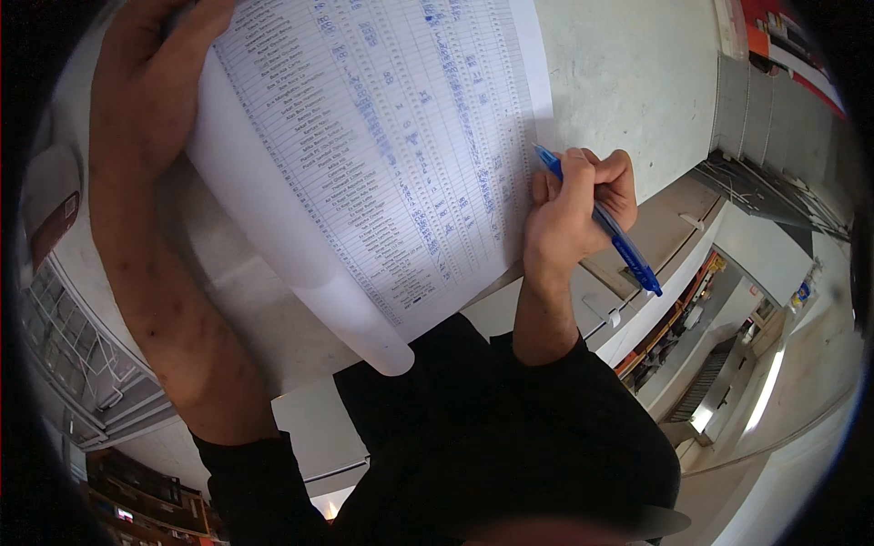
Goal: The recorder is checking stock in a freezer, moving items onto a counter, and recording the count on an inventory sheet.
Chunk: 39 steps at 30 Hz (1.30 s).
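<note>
- Two hands are seen at work on a printed tally sheet (pixel 382 155), which is pressed flat against a pale wall (pixel 628 82) and fills the frame from ten to one o'clock.
- A blue pen (pixel 596 218) is gripped in the closed right hand (pixel 574 214), its tip set to the sheet's right edge at about two o'clock of centre.
- The sheet's upper corner is pinned by the left hand (pixel 155 73) at eleven o'clock, fingers curled over the paper.
- Blue handwriting is seen in several right-hand columns down most rows; other columns are left blank, so the filling-in is judged well advanced but unfinished.
- The sheet's lower end is curled into a loose roll (pixel 364 318) near six o'clock.
</note>
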{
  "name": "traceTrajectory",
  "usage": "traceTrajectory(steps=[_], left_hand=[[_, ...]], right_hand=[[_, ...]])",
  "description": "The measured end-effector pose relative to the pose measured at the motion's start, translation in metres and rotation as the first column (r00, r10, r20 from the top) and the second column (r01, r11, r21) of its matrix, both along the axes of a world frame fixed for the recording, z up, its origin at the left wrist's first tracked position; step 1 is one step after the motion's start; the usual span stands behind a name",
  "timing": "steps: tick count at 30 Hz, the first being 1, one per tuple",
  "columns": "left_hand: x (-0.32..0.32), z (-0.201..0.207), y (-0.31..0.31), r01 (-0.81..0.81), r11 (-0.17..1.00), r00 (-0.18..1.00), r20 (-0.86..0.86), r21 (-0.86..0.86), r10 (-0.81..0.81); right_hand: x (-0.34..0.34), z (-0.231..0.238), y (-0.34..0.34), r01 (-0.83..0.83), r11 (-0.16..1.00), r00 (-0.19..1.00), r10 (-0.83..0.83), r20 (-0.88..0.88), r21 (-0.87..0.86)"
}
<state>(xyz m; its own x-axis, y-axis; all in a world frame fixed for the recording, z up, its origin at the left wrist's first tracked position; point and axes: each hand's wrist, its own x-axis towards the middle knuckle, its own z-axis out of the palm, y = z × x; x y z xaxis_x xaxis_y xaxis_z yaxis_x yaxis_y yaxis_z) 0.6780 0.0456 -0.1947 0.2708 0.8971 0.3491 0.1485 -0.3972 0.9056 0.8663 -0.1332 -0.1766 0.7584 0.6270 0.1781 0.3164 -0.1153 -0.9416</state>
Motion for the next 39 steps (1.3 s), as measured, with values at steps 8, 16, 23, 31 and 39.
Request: traceTrajectory(steps=[8,16,23,31,39], left_hand=[[-0.017,0.014,0.009,0.057,0.997,0.955,-0.290,-0.052,-0.069],[-0.015,0.010,0.013,0.075,0.993,0.971,-0.219,-0.093,-0.094],[-0.022,0.031,0.016,0.149,0.975,0.927,-0.321,-0.167,-0.197],[-0.022,0.008,0.022,0.243,0.970,0.910,-0.343,-0.010,-0.232],[-0.022,0.005,0.021,0.231,0.973,0.912,-0.343,-0.025,-0.225]], right_hand=[[-0.006,0.000,0.004,0.020,0.999,1.000,-0.019,-0.026,0.050],[-0.009,0.001,0.005,0.038,0.999,0.999,-0.038,-0.005,0.008],[-0.009,-0.001,0.006,0.054,0.999,0.999,-0.054,0.007,-0.006],[-0.004,-0.007,0.002,0.045,0.998,0.999,-0.043,0.032,-0.044],[-0.002,-0.009,0.002,-0.019,1.000,0.998,0.019,-0.053,0.017]])
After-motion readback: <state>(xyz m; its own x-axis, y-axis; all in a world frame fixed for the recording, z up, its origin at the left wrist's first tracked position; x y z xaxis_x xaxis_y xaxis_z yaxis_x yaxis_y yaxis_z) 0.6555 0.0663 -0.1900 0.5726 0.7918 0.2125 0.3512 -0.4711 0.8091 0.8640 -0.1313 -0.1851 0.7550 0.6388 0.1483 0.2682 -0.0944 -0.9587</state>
